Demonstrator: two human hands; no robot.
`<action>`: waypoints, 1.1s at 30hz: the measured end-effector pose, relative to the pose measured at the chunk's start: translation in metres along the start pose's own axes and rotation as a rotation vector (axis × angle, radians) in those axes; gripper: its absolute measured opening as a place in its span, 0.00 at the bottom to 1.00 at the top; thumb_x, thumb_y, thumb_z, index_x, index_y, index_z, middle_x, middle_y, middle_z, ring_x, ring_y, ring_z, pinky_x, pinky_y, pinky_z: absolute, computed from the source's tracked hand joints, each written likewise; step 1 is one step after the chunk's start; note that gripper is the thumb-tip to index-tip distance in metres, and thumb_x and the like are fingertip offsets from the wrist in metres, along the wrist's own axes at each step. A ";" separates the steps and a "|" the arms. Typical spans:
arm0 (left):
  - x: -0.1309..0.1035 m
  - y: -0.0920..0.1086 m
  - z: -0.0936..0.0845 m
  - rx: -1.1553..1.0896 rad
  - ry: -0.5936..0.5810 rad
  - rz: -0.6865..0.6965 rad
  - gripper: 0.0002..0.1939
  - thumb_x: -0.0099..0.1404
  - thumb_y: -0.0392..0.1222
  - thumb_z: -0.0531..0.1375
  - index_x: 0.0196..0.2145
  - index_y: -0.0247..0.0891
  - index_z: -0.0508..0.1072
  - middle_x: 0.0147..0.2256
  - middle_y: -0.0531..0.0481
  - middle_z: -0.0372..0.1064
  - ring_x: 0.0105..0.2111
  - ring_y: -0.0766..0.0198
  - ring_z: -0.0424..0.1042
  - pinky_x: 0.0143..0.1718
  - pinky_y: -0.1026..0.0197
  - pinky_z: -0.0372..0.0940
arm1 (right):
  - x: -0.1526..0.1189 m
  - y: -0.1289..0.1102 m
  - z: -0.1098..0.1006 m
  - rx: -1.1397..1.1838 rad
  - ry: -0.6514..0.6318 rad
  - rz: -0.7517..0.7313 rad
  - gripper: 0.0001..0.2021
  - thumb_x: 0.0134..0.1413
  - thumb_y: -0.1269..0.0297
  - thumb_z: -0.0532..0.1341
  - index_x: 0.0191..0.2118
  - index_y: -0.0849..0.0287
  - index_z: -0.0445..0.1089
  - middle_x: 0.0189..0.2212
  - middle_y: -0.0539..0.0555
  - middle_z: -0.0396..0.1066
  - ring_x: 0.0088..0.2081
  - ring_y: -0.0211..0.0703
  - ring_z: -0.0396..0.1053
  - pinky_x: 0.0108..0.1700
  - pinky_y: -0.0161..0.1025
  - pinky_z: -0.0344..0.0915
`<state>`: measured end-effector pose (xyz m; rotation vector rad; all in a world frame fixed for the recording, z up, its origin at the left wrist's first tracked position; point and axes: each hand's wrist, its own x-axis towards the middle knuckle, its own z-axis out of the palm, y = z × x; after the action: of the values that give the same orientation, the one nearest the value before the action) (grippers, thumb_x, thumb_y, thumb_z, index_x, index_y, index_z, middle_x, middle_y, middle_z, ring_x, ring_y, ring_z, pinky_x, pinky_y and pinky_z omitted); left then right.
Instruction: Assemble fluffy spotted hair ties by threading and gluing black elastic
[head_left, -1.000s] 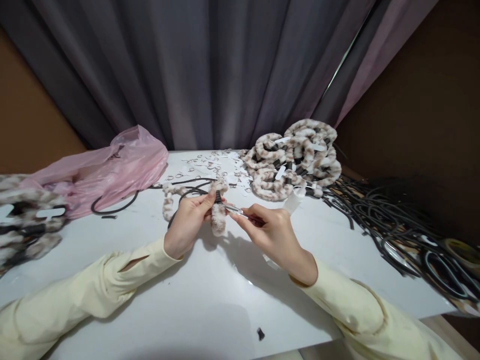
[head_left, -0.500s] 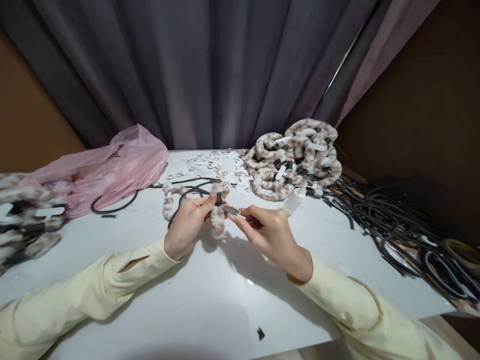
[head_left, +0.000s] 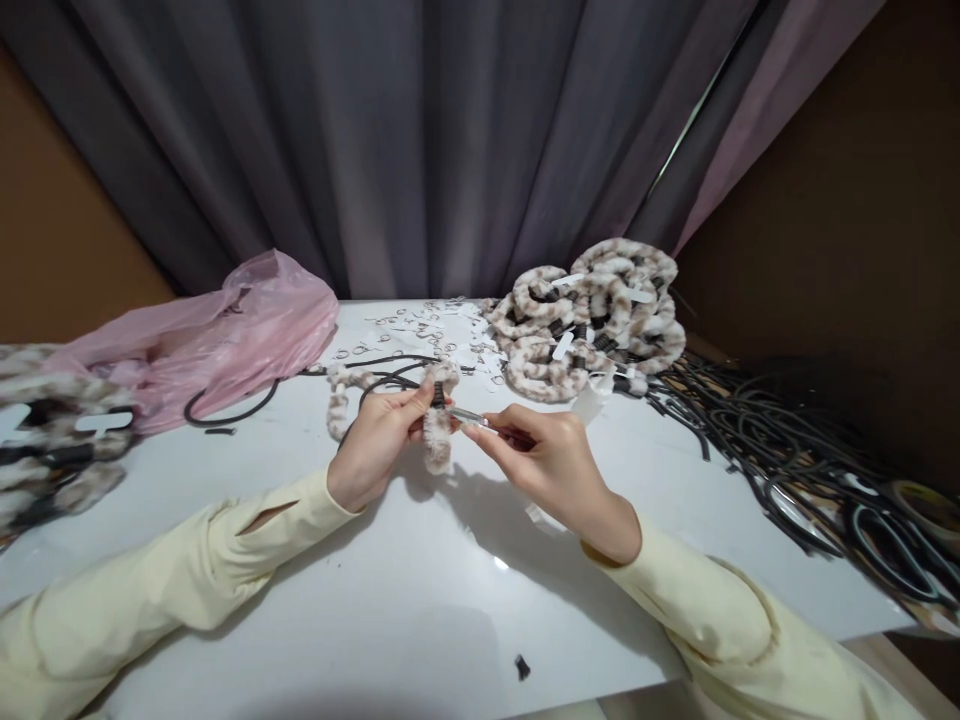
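Observation:
My left hand (head_left: 379, 440) is closed on a fluffy white-and-brown strip (head_left: 437, 442), pinching it near its dark ribbed band (head_left: 439, 395). Between the thumb and fingers of my right hand (head_left: 551, 455) is a slim metal tool (head_left: 471, 418), its tip at the strip just below the band. The tool's far end is hidden in my right hand. Behind my left hand, more of the fluffy material (head_left: 339, 405) and thin black cords (head_left: 390, 378) lie on the white table (head_left: 390, 600).
Fluffy loops (head_left: 544, 368) are piled at the back right, beside tangled black cords (head_left: 765, 440). A pink plastic bag (head_left: 262, 320) and more fluffy loops (head_left: 90, 485) lie left. Small metal rings (head_left: 382, 338) are scattered behind my hands. A black scrap (head_left: 522, 667) lies near the front edge.
My right hand has shifted slightly right, and the metal tool has turned so it looks thinner. My left hand keeps its hold on the fluffy strip.

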<state>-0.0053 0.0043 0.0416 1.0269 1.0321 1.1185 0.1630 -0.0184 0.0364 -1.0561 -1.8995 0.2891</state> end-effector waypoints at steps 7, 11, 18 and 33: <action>-0.002 0.001 -0.001 0.013 -0.020 -0.009 0.17 0.52 0.52 0.63 0.27 0.32 0.77 0.25 0.46 0.73 0.25 0.62 0.70 0.28 0.64 0.64 | 0.000 -0.001 0.002 -0.021 0.006 -0.023 0.13 0.53 0.62 0.61 0.22 0.63 0.65 0.13 0.44 0.56 0.17 0.28 0.47 0.19 0.30 0.46; -0.005 0.003 0.001 -0.001 -0.005 -0.037 0.18 0.51 0.53 0.65 0.25 0.32 0.77 0.23 0.47 0.72 0.23 0.64 0.69 0.26 0.64 0.64 | -0.001 0.000 0.002 -0.040 0.002 -0.045 0.12 0.52 0.63 0.62 0.22 0.63 0.65 0.12 0.44 0.55 0.17 0.28 0.47 0.19 0.29 0.46; -0.007 0.003 0.001 -0.030 -0.007 -0.079 0.16 0.52 0.51 0.64 0.26 0.33 0.77 0.22 0.49 0.72 0.22 0.67 0.67 0.24 0.67 0.63 | -0.002 0.002 0.007 -0.096 -0.014 -0.075 0.13 0.54 0.63 0.60 0.22 0.62 0.65 0.13 0.44 0.55 0.16 0.28 0.48 0.20 0.29 0.46; 0.000 -0.007 -0.003 0.002 0.012 -0.068 0.17 0.50 0.53 0.65 0.24 0.33 0.77 0.20 0.49 0.70 0.21 0.68 0.65 0.24 0.67 0.62 | 0.002 0.004 0.014 -0.192 -0.129 -0.070 0.14 0.56 0.65 0.58 0.21 0.61 0.59 0.15 0.46 0.56 0.18 0.31 0.47 0.22 0.32 0.45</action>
<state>-0.0067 0.0036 0.0340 0.9804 1.0700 1.0698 0.1537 -0.0119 0.0279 -1.1165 -2.1080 0.1390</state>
